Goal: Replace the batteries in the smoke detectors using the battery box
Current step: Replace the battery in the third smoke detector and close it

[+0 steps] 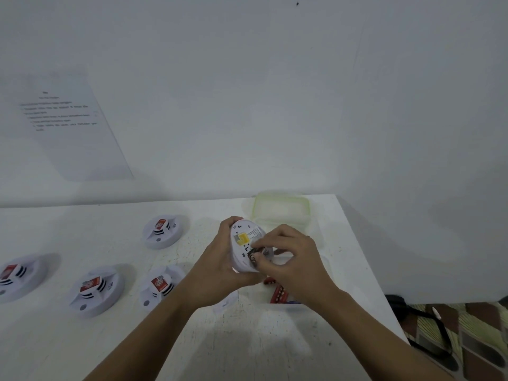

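My left hand [220,259] grips a white round smoke detector [244,243], tilted with its back side up, showing a yellow label and black marks. My right hand [291,257] has its fingertips curled at a small dark part near the detector's lower edge; what it pinches is blurred. Under my hands stands the clear battery box [283,295] with red batteries [277,294] inside. Several other white smoke detectors lie on the white table: one at the back [162,232], one in the middle [159,284], one left of it [96,290] and one at the far left [16,276].
The box's clear green-rimmed lid [280,210] lies near the table's back right corner. A printed sheet [68,125] hangs on the wall at left. The table [247,339] ends at right; beyond its edge a black strap [431,325] lies on a patterned floor.
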Demonstrator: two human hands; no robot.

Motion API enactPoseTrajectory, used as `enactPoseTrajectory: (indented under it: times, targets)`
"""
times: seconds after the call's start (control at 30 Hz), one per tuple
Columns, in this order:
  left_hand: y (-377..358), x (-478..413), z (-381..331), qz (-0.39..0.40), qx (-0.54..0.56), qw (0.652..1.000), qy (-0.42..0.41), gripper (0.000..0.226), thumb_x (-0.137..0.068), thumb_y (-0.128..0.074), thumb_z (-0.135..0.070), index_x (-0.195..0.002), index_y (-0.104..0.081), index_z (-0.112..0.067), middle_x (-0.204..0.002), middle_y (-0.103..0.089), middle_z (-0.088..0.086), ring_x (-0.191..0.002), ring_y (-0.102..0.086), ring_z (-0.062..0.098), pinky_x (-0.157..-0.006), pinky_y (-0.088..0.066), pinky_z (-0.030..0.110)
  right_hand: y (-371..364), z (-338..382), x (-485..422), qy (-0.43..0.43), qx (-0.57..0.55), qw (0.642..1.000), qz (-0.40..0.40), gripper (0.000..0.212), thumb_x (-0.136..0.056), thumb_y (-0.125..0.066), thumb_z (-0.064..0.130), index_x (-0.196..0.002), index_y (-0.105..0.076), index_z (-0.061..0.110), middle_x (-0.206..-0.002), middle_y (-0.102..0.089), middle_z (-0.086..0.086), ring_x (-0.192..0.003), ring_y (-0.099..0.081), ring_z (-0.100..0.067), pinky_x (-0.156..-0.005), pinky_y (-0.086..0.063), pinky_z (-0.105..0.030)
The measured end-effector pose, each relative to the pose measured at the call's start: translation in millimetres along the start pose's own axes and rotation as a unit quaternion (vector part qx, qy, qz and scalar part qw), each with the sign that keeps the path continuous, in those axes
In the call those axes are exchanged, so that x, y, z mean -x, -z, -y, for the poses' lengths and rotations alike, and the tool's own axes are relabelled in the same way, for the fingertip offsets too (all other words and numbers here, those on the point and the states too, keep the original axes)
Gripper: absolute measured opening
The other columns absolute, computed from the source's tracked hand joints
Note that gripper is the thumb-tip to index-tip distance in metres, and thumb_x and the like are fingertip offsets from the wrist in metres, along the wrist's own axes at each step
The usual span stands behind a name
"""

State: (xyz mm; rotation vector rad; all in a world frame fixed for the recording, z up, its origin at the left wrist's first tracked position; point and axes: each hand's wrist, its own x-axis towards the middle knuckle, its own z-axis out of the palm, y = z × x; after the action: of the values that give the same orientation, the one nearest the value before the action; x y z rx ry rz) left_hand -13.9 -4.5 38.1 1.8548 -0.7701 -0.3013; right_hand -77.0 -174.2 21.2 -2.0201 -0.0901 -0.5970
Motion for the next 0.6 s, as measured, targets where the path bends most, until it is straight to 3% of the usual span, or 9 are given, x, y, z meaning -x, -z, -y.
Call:
enactPoseTrajectory:
  times: [0.1,0.33,0.47,0.53,0.6]
  targets:
    - [2,-3,1,-0.007,0.011,1.000,0.012,0.086,-0.068,-0.091,-0.010,-0.133,-0.038,-0.026,-0.112,-0.061,-0.020,-0.109,-0.064,0.008,-0.088,-0.058,0.029,5,-5,0,0.026,0.010,0.999,0.042,0.018,-0.087,-0.069,0.022,-0.100,-0.080,0.023,-0.102,-0.068,0.010,-0.103,-0.065,-0.008,-0.082,-0.049,-0.012]
    - [11,-5,1,-0.008,0.011,1.000,0.012,0.088,-0.066,-0.092,-0.012,-0.133,-0.039,-0.031,-0.118,-0.060,-0.020,-0.114,-0.062,0.010,-0.092,-0.056,0.030,19,2,-8,0.099,0.055,0.980,0.165,0.020,-0.101,-0.058,0.017,-0.112,-0.074,0.017,-0.121,-0.064,0.008,-0.118,-0.058,-0.006,-0.096,-0.048,-0.019]
    - [11,-2,0,0.003,0.013,1.000,0.004,0.089,-0.068,-0.091,-0.009,-0.136,-0.037,-0.031,-0.120,-0.057,-0.021,-0.117,-0.060,0.009,-0.091,-0.055,0.024,18,5,-11,0.106,0.067,0.979,0.159,0.017,-0.101,-0.056,0.016,-0.109,-0.071,0.013,-0.116,-0.066,0.005,-0.114,-0.058,-0.008,-0.095,-0.049,-0.026]
    - [10,1,-2,0.010,0.008,1.000,-0.004,0.089,-0.070,-0.089,-0.006,-0.136,-0.035,-0.033,-0.118,-0.056,-0.025,-0.118,-0.058,0.005,-0.087,-0.054,0.019,15,7,-9,0.069,0.027,0.988,0.133,0.014,-0.100,-0.057,0.013,-0.107,-0.070,0.014,-0.110,-0.069,0.005,-0.105,-0.060,-0.007,-0.086,-0.048,-0.019]
    - [9,4,-3,0.016,0.000,1.000,-0.008,0.090,-0.071,-0.088,-0.007,-0.137,-0.033,-0.034,-0.118,-0.054,-0.028,-0.119,-0.057,0.001,-0.084,-0.055,0.017,14,12,-9,-0.025,-0.079,0.992,0.096,0.012,-0.101,-0.058,0.011,-0.103,-0.068,0.017,-0.102,-0.071,0.006,-0.097,-0.065,-0.010,-0.079,-0.052,-0.025]
